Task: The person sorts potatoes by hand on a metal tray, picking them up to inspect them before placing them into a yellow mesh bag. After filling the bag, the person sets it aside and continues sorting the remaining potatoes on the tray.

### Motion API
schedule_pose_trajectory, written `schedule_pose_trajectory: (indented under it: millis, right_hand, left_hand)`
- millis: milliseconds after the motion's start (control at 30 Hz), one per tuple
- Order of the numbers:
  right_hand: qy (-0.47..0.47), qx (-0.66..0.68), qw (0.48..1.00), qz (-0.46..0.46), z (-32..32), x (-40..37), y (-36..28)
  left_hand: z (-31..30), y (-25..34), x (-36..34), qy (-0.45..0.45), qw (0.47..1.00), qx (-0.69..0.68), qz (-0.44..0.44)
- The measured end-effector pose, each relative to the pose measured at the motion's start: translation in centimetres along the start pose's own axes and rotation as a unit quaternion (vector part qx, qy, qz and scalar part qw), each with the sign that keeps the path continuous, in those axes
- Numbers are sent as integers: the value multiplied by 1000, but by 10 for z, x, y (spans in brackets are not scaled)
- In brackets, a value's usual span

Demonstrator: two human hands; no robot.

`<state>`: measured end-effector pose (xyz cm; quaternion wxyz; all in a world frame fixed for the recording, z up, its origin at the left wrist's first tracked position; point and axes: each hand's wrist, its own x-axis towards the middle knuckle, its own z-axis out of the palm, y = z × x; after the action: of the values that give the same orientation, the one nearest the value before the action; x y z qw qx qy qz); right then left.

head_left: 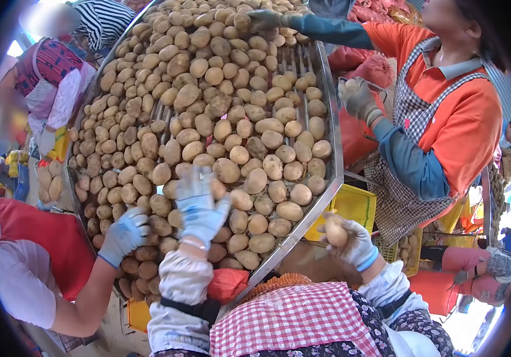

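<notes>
at far left a co-worker's gloved hand (124,233), reaching in from beside a red apron (41,241), rests on the edge of the potatoes (220,113), which lie heaped across a metal sorting table (334,143); the raised rim seems to be there to hold the heap in. our left hand (199,205), in a pale blue glove, stretches forward from a padded sleeve and lies palm down on the near potatoes, fingers spread and loose, gripping nothing that we can see. the arm runs almost straight up from our checked apron (291,321), wrist level with the heap. to the right, off the table's corner, our right hand (353,243) is curled closed around a single potato (336,232), held low and clear of the rim, elbow bent close to the body, most likely to keep it apart from the rest. just behind it stands a yellow crate (353,205) beneath the table's edge. at far right a person in an orange shirt (464,113) leans over the far end, one gloved hand (264,19) on the potatoes, the other (356,98) raised beside the rim, with red sacks (374,68) behind.
</notes>
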<state>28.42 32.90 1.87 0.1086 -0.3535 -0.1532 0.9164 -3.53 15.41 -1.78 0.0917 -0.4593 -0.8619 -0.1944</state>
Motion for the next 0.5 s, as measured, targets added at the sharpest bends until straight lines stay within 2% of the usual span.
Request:
schedule_pose_trajectory:
  millis: [33,133,167,233,300,333,367,400,433,500]
  right_hand:
    - [-3,-1,1000,3,12,7,-1]
    - [-118,-224,964,-78,37,39,-10]
    - [-120,-220,965,-78,40,48,-9]
    - [-59,-274,952,-121,45,64,-6]
    - [-26,-260,955,-140,39,86,2]
    - [-21,-333,927,-172,37,95,4]
    - [-16,-404,893,-200,40,102,5]
    - [-26,-612,740,-278,53,105,7]
    - [-26,-611,741,-276,69,108,9]
    - [-25,-755,590,-284,102,117,15]
  left_hand:
    - [13,8,-1,-30,999,24,28]
    - [16,0,-23,-45,994,72,68]
    - [10,-4,-30,-47,994,76,70]
    - [-22,-6,-34,-143,986,74,-38]
    - [-45,-9,-17,-278,939,90,-180]
    - [-60,-5,3,-350,907,73,-224]
    - [-54,-6,13,-352,905,73,-226]
    - [-41,-8,18,-187,977,50,-85]
    - [-25,-11,22,-15,998,23,59]
    - [22,-18,29,-63,986,-97,121]
